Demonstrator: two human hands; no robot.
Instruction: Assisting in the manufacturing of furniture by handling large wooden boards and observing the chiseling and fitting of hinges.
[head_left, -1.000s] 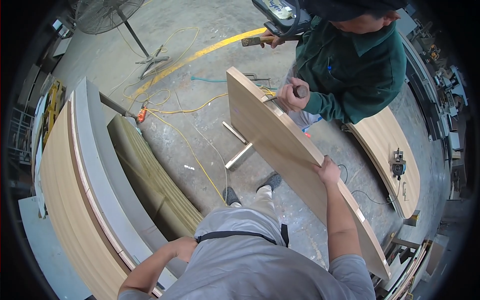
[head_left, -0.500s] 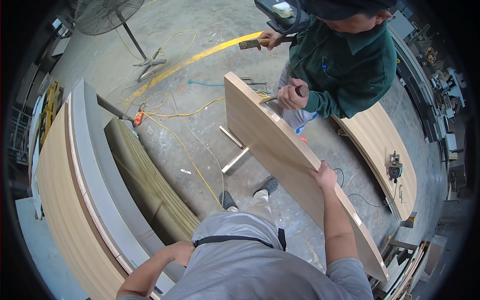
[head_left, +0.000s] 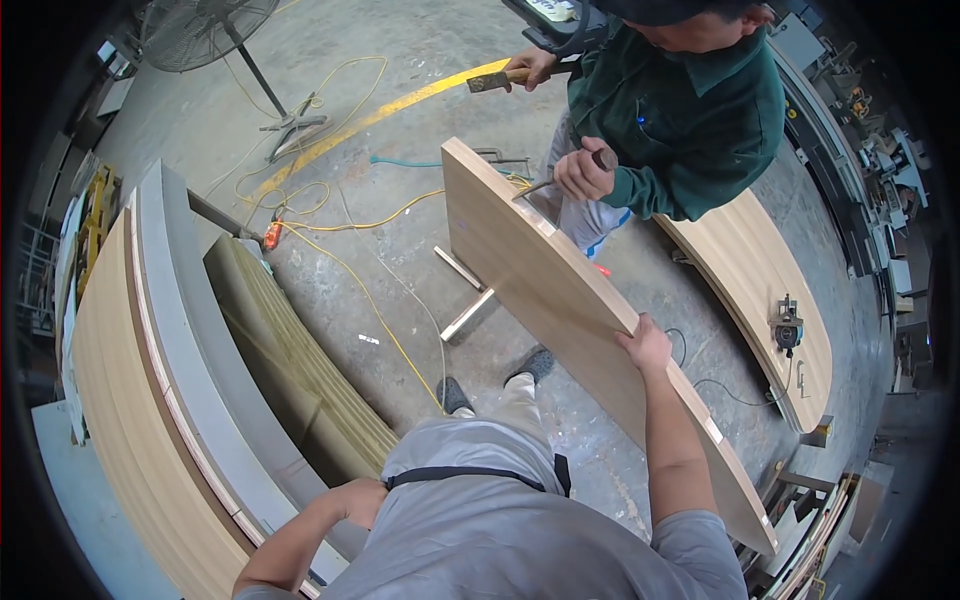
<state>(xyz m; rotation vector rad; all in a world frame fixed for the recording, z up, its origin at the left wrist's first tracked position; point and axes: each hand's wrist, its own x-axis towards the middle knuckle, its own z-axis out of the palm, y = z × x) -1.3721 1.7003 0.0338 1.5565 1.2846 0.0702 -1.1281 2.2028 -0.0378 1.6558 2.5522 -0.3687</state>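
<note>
A wooden panel (head_left: 560, 300) stands on its edge on the floor, running from far middle to near right. My right hand (head_left: 646, 346) is closed over its upper edge, thumb on the near face. My left hand (head_left: 362, 502) rests against my waist at the left, its fingers hidden. Across the panel, a co-worker in a green jacket (head_left: 680, 130) holds a chisel (head_left: 604, 159) with its blade at the panel's top edge, near the far end. In the co-worker's other hand is a hammer (head_left: 490, 82), held up away from the chisel.
Curved panels (head_left: 115, 390) and a curved olive-coloured piece (head_left: 290, 350) stand at my left. A power tool (head_left: 787, 328) sits on another board (head_left: 745, 260) at the right. Yellow cord (head_left: 345, 266) crosses the floor near my feet, with wooden strips (head_left: 467, 315) and a fan (head_left: 200, 30) beyond.
The whole view has shifted slightly, so most things appear a little farther left and up. Both my hands keep their places, and the chisel blade stays at the panel's edge.
</note>
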